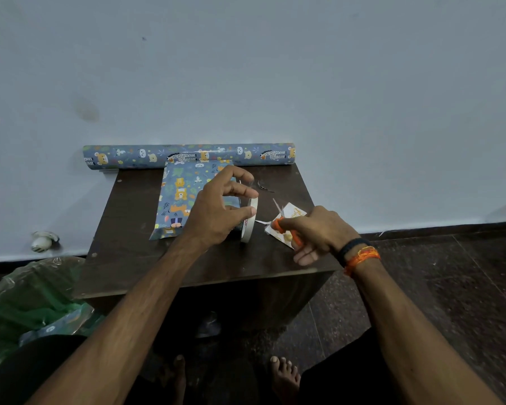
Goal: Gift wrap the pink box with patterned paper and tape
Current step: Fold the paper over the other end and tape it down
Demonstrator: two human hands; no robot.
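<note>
One wrapped box, one tape roll, one scissors.

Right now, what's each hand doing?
Left hand: holding the tape roll upright.
Right hand: gripping the orange scissors.

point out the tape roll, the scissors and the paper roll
tape roll (249, 222), head view, on its outer band
scissors (278, 224), head view, on the orange handle
paper roll (187, 154), head view, on the middle of the tube

Red lettering on the tape roll is illegible.
</note>
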